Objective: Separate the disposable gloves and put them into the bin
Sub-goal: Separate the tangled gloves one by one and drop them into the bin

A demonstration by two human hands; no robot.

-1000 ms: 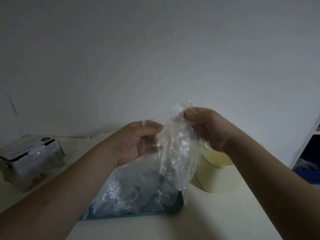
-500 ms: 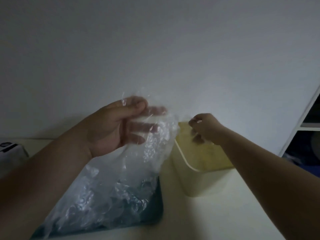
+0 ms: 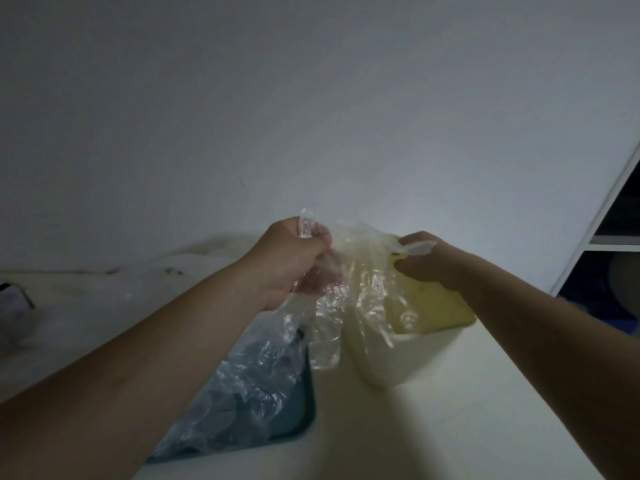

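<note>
1. Left hand [image 3: 288, 261] fingers, spread 0.5 s ago, now curl tight on the crinkled clear gloves [image 3: 367, 282]; right hand [image 3: 429, 261], apart then, pinches the same film.
2. Film is stretched between the hands, above the pale rectangular bin [image 3: 408, 362].
3. Glossy glove pile [image 3: 242, 393] lies in the teal tray [image 3: 308, 410].

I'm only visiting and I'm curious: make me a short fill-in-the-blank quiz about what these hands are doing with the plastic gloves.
1. The left hand and the right hand both grip clear disposable gloves; the one over the cream bin is the ____ one.
2. The teal tray holding the pile of loose gloves sits to the ____ of the bin.
3. The bin has no lid on it, so its top is ____.

Missing words: right; left; open.
</note>
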